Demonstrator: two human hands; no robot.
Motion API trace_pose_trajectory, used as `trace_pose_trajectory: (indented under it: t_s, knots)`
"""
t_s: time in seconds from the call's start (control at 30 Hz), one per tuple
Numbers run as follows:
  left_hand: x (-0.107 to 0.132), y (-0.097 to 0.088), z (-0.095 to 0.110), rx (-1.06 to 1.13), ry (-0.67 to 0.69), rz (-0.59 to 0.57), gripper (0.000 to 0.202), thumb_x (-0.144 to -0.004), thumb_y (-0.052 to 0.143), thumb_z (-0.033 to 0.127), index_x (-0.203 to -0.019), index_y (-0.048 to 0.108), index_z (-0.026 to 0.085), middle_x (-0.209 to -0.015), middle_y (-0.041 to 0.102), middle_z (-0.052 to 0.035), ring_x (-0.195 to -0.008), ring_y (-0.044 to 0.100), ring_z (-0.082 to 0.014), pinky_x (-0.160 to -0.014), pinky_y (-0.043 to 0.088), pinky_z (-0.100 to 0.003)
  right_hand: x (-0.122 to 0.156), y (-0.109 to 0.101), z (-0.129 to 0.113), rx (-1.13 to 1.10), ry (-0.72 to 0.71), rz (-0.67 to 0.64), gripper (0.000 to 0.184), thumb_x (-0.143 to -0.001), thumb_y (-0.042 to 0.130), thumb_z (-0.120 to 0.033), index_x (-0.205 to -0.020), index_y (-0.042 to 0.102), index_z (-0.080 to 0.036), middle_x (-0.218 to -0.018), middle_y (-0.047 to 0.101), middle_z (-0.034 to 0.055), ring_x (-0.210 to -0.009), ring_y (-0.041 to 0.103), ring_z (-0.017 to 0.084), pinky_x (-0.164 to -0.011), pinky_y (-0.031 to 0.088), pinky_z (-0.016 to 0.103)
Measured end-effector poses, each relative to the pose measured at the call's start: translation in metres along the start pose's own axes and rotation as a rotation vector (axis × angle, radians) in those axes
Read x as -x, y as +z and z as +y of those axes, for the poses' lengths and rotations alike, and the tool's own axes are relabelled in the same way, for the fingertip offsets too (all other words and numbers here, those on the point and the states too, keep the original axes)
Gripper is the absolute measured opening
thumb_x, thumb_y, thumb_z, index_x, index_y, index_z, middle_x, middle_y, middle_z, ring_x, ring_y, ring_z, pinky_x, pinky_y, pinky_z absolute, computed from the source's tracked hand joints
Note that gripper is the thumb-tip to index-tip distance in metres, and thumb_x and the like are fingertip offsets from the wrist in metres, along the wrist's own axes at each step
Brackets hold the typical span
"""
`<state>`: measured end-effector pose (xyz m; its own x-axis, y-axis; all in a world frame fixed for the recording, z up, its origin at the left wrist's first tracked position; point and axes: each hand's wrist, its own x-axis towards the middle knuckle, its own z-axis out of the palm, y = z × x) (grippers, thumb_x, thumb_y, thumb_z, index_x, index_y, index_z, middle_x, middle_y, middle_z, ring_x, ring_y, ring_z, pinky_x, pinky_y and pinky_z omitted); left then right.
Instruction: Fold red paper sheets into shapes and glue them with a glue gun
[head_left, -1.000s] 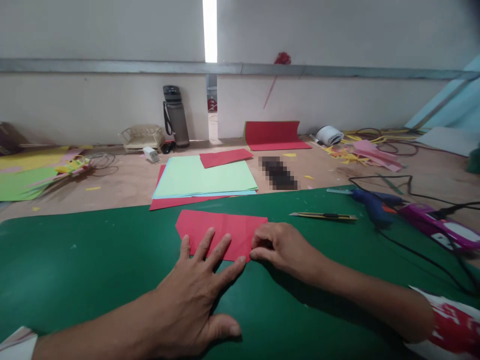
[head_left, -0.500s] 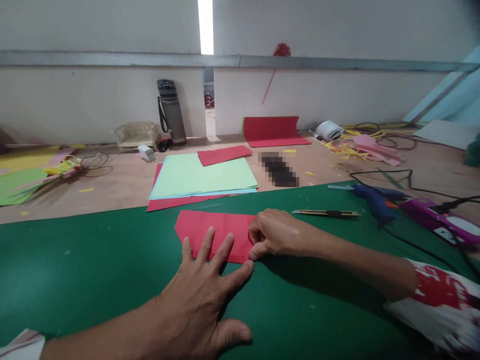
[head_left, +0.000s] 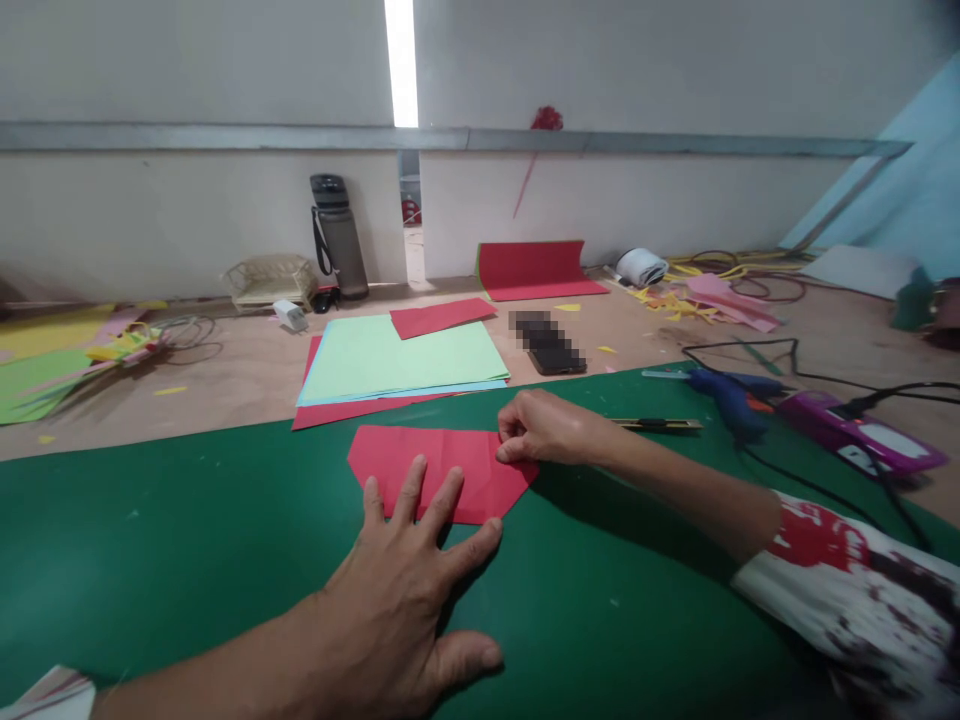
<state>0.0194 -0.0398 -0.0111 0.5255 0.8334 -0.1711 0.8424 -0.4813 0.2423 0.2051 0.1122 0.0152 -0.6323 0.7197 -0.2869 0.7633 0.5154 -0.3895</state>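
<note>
A red sheet of paper (head_left: pixel 386 452) with crease lines lies on the green mat (head_left: pixel 187 530). Both its left and right ends show slanted corners. My left hand (head_left: pixel 409 570) rests flat across the paper's lower edge, fingers spread. At the upper right corner, my right hand (head_left: pixel 546 427) is closed, thumb and curled fingers pinching the red paper; the corner itself is hidden under them. Just behind my right wrist lies a utility knife (head_left: pixel 660 425), its blade end covered by the arm.
Beyond the mat lie a stack of green sheets (head_left: pixel 405 365), a loose red piece (head_left: pixel 442 317) and a phone (head_left: pixel 559 358). To the right are a blue glue gun (head_left: pixel 731 400) and a purple power strip (head_left: pixel 855 430) with cords. A bottle (head_left: pixel 345 250) leans against the wall.
My right hand has moved up along the paper's right end to its upper corner, baring the slanted lower right edge. My left hand stays in place. The view has shifted slightly.
</note>
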Motion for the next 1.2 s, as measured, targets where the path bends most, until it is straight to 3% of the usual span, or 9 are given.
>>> trace_pose_trajectory:
  t_s: [0.07, 0.3, 0.57, 0.77, 1.2]
  knots:
    - [-0.001, 0.0, 0.0, -0.002, 0.0, -0.013, 0.075, -0.081, 0.034, 0.074, -0.145, 0.017, 0.04, -0.154, 0.011, -0.0156, -0.133, 0.005, -0.0548, -0.083, 0.016, -0.084, 0.01, 0.006, -0.003, -0.011, -0.02, 0.057, 0.014, -0.07, 0.061, -0.027, -0.061, 0.059, -0.017, -0.057, 0.056, -0.0014, -0.056, 0.048, 0.011, -0.049, 0.026, 0.022]
    - [-0.003, 0.004, -0.002, -0.009, 0.026, -0.011, 0.075, -0.081, 0.029, 0.075, -0.146, 0.016, 0.038, -0.153, 0.012, -0.0179, -0.132, 0.005, -0.0568, -0.081, 0.016, -0.084, 0.038, 0.02, -0.014, -0.137, -0.087, -0.079, 0.012, -0.068, 0.062, -0.018, -0.061, 0.053, -0.017, -0.055, 0.049, -0.006, -0.054, 0.042, 0.008, -0.048, 0.023, 0.021]
    - [-0.005, 0.011, -0.006, -0.023, 0.023, -0.003, 0.077, -0.078, 0.036, 0.076, -0.145, 0.02, 0.04, -0.153, 0.015, -0.0163, -0.132, 0.006, -0.0569, -0.082, 0.017, -0.084, 0.03, 0.021, -0.014, -0.154, -0.033, -0.118, 0.02, -0.067, 0.066, -0.025, -0.059, 0.05, -0.018, -0.051, 0.044, -0.0067, -0.051, 0.041, 0.008, -0.046, 0.022, 0.022]
    - [-0.007, 0.009, -0.007, -0.021, 0.035, -0.009, 0.077, -0.079, 0.038, 0.075, -0.145, 0.023, 0.038, -0.153, 0.015, -0.0161, -0.131, 0.008, -0.0571, -0.082, 0.021, -0.082, 0.026, 0.021, -0.011, -0.215, 0.006, -0.169, 0.016, -0.066, 0.066, -0.024, -0.059, 0.053, -0.018, -0.051, 0.049, -0.0058, -0.05, 0.045, 0.009, -0.045, 0.025, 0.021]
    - [-0.009, 0.032, -0.018, -0.096, 0.061, 0.09, 0.081, -0.074, 0.039, 0.079, -0.144, 0.018, 0.044, -0.154, 0.01, -0.0144, -0.13, 0.006, -0.0592, -0.079, 0.02, -0.084, 0.027, 0.011, 0.013, -0.293, 0.063, -0.141, 0.017, -0.065, 0.06, -0.021, -0.055, 0.047, -0.018, -0.041, 0.044, -0.0077, -0.043, 0.043, 0.008, -0.042, 0.025, 0.02]
